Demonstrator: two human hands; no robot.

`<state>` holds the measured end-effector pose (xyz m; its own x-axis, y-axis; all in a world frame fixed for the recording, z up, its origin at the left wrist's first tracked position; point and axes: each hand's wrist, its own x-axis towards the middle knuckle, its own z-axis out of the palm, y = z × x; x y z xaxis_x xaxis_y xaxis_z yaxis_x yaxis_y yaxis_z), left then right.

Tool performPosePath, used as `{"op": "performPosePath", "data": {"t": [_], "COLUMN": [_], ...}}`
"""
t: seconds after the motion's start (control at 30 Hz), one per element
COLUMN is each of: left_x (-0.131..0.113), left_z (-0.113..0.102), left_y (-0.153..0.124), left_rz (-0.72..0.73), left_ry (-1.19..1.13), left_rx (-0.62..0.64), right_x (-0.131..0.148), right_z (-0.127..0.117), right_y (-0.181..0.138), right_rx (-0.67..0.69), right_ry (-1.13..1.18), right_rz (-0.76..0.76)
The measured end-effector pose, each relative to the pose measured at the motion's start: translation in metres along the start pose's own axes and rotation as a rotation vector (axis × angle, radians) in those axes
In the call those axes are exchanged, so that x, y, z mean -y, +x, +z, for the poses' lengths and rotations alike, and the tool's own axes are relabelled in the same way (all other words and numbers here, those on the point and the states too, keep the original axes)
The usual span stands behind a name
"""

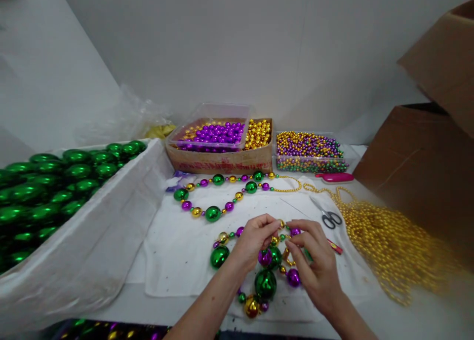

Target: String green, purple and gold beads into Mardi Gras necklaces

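A bead necklace [265, 284] in green, purple and gold lies bunched on the white cloth under my hands. My left hand [256, 239] pinches its upper part between thumb and fingertips, near a small gold bead. Close beside it on the right, my right hand [314, 256] has its fingers curled in around the same strand, by a purple bead [295, 232]. The thread between the fingertips is too fine to make out. Another bead necklace [213, 213] is laid out in a loop behind my hands, ending in a thin gold bead chain.
Scissors [329, 218], a red lighter [335, 246] and a pink-handled tool [334, 177] lie to the right, near a heap of gold bead chains [385, 246]. Bead boxes [218, 161] and a clear tub [311, 163] stand behind. A lined bin [111, 236] of green balls is left, cardboard boxes [414, 167] right.
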<state>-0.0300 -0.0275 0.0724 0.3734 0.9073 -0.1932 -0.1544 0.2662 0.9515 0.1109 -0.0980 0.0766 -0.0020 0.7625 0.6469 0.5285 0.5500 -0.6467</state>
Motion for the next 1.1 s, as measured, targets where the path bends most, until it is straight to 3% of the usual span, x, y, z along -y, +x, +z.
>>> {"op": "performPosePath", "data": {"t": [0.13, 0.37, 0.5, 0.6, 0.7, 0.77, 0.83, 1.0, 1.1], "left_x": [0.0, -0.001, -0.002, -0.002, 0.0, 0.002, 0.004, 0.002, -0.002], "left_z": [0.0, -0.005, -0.006, -0.008, -0.009, -0.008, -0.007, 0.0, 0.002], "left_y": [-0.003, -0.008, -0.01, -0.009, -0.008, -0.006, -0.005, -0.008, -0.01], "left_rz": [0.008, -0.001, -0.035, -0.052, -0.062, -0.062, -0.058, -0.046, -0.019], "left_ry": [0.036, 0.111, 0.117, 0.121, 0.099, 0.085, 0.076, 0.075, 0.081], "left_rx": [0.028, 0.104, 0.132, 0.096, 0.063, 0.043, 0.033, 0.059, 0.077], "right_x": [-0.002, -0.014, -0.017, -0.02, -0.02, -0.018, -0.013, -0.005, -0.008], "right_z": [0.01, 0.016, 0.011, 0.002, -0.006, -0.007, -0.005, 0.007, 0.012], "right_y": [0.005, 0.015, 0.015, 0.015, 0.014, 0.013, 0.01, 0.006, 0.007], "right_rx": [0.047, 0.218, 0.118, 0.025, 0.026, 0.038, 0.039, 0.044, 0.15], "right_ry": [-0.006, 0.055, 0.077, 0.205, 0.405, 0.433, 0.346, 0.041, 0.027], "right_rz": [-0.012, 0.116, 0.201, 0.356, 0.565, 0.61, 0.531, 0.154, 0.17]}}
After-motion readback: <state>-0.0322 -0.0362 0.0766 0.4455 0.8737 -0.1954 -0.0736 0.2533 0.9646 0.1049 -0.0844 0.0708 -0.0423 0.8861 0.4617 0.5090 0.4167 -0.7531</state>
